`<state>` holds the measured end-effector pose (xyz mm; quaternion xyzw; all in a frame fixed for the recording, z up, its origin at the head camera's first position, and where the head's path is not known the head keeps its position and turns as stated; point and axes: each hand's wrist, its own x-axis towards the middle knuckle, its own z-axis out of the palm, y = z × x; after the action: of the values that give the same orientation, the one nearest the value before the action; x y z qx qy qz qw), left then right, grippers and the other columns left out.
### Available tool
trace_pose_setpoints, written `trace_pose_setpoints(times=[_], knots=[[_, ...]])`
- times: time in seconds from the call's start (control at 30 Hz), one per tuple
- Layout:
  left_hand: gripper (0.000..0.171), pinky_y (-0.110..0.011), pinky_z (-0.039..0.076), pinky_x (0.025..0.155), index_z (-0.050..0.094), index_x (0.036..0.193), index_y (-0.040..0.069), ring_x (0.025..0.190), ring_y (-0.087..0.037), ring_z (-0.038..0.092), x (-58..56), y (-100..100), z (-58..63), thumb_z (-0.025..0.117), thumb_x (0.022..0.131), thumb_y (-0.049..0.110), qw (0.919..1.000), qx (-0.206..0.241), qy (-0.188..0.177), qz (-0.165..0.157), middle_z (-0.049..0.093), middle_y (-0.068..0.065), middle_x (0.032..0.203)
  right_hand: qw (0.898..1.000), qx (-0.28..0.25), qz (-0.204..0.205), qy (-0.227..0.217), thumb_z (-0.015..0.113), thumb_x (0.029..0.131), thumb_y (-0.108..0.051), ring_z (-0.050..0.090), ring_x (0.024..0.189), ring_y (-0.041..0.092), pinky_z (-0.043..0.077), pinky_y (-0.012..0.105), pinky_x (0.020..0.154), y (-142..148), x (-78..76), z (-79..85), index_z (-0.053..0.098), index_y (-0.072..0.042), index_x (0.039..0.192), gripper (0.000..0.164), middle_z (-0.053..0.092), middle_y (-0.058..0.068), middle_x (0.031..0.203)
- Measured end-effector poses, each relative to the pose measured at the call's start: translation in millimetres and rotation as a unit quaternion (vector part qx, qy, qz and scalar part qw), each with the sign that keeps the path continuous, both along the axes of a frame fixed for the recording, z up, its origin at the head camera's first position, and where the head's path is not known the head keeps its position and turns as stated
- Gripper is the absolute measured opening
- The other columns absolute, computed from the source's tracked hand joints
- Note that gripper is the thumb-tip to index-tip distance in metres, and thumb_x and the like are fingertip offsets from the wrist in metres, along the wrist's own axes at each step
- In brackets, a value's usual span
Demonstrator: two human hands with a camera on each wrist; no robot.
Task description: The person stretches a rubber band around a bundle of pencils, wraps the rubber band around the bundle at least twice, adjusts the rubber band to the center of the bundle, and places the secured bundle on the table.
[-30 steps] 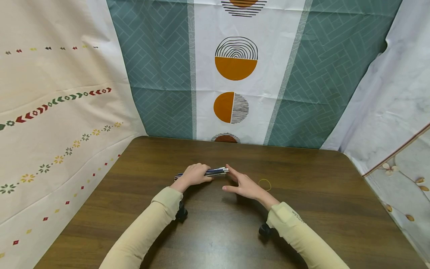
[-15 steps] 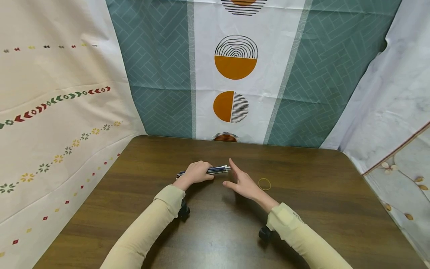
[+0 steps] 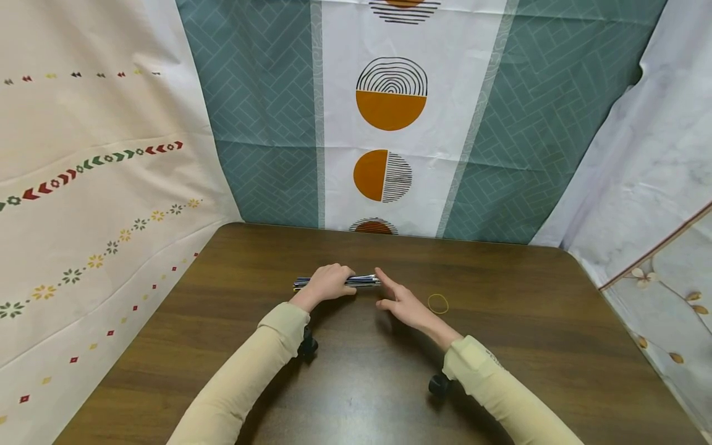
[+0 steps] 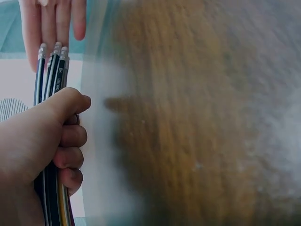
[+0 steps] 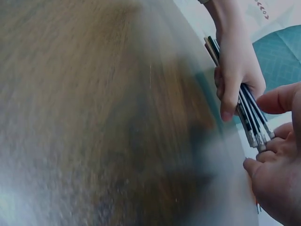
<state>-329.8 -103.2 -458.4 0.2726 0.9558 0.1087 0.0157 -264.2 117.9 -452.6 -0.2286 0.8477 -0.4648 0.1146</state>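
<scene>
My left hand grips a bundle of pencils around the middle, over the far half of the table. In the left wrist view the pencils are mostly dark with striped sides, and a yellow one shows low in the fist. Their white erasers in silver ferrules point toward my right hand. That hand is held with fingers extended and thumb apart, its fingertips right at the eraser ends. Part of the bundle is hidden inside the left fist.
A thin yellow rubber band lies on the brown wooden table, just right of my right hand. Patterned cloths hang behind the table and along both sides. A black wrist-camera mount sits under the right cuff.
The left hand and pencils have shifted slightly right and away, the bundle turning more level. The right fingers lifted off the eraser ends a little, then came back to them.
</scene>
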Motion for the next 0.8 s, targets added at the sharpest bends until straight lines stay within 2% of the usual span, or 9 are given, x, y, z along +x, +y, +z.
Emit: trace_pose_setpoints(times=[0.07,0.13,0.23,0.33,0.47,0.63,0.8], knots=[[0.02,-0.026,0.04,0.056,0.073,0.097,0.012,0.061,-0.011,0.05,0.5,-0.1,-1.0,0.072,0.09,0.031,1.0,0.002,-0.003,0.0,0.065,0.002,0.075,1.0,-0.002,-0.013,0.02,0.053,0.101,-0.016,0.039,0.142,0.041,0.036,0.053,0.113,1.5,-2.1,-3.1,0.022,-0.011,0.157,0.065,0.026,0.015,0.163],[0.02,-0.026,0.041,0.057,0.073,0.098,0.012,0.061,-0.011,0.05,1.3,0.0,-2.1,0.071,0.09,0.031,1.0,0.0,-0.005,-0.002,0.066,0.002,0.076,0.998,-0.007,-0.044,0.047,0.053,0.103,-0.021,0.049,0.136,0.036,0.042,0.049,0.108,2.6,-4.9,-6.2,0.034,-0.008,0.153,0.056,0.039,0.016,0.157],[0.02,-0.027,0.042,0.058,0.073,0.097,0.012,0.062,-0.011,0.05,2.5,0.9,-2.4,0.071,0.09,0.03,1.0,-0.003,-0.002,-0.006,0.067,0.002,0.077,0.991,-0.017,-0.108,0.078,0.057,0.101,-0.025,0.064,0.12,0.029,0.052,0.042,0.097,4.1,-8.0,-8.3,0.053,-0.006,0.141,0.045,0.06,0.014,0.139],[0.02,-0.027,0.041,0.057,0.073,0.098,0.013,0.062,-0.01,0.051,3.5,1.7,-1.5,0.072,0.089,0.03,1.0,-0.005,0.002,-0.007,0.068,0.002,0.078,0.983,-0.024,-0.161,0.082,0.061,0.098,-0.026,0.073,0.1,0.024,0.058,0.035,0.083,4.3,-10.2,-8.7,0.066,-0.008,0.128,0.035,0.071,0.012,0.121],[0.02,-0.027,0.04,0.055,0.073,0.098,0.013,0.061,-0.011,0.051,3.8,2.3,-0.1,0.072,0.089,0.031,0.9999,-0.007,0.011,-0.009,0.069,0.001,0.078,0.976,-0.037,-0.197,0.08,0.066,0.096,-0.024,0.075,0.084,0.02,0.058,0.028,0.071,2.2,-11.6,-10.2,0.073,-0.01,0.117,0.027,0.075,0.013,0.108],[0.022,-0.027,0.041,0.055,0.073,0.1,0.013,0.061,-0.011,0.052,3.5,2.6,-0.5,0.073,0.088,0.032,0.9997,-0.009,0.016,-0.013,0.07,0.001,0.079,0.971,-0.046,-0.221,0.081,0.07,0.093,-0.022,0.075,0.08,0.017,0.056,0.021,0.068,-1.9,-12.7,-12.0,0.077,-0.008,0.109,0.022,0.076,0.013,0.102],[0.017,-0.029,0.041,0.055,0.072,0.092,0.016,0.06,-0.011,0.052,2.4,3.7,-1.4,0.074,0.087,0.032,0.9993,-0.021,0.029,-0.014,0.067,0.002,0.075,0.966,-0.043,-0.241,0.081,0.072,0.09,-0.019,0.072,0.076,0.011,0.049,0.015,0.062,-6.3,-12.0,-11.4,0.078,-0.008,0.104,0.019,0.077,0.012,0.097]])
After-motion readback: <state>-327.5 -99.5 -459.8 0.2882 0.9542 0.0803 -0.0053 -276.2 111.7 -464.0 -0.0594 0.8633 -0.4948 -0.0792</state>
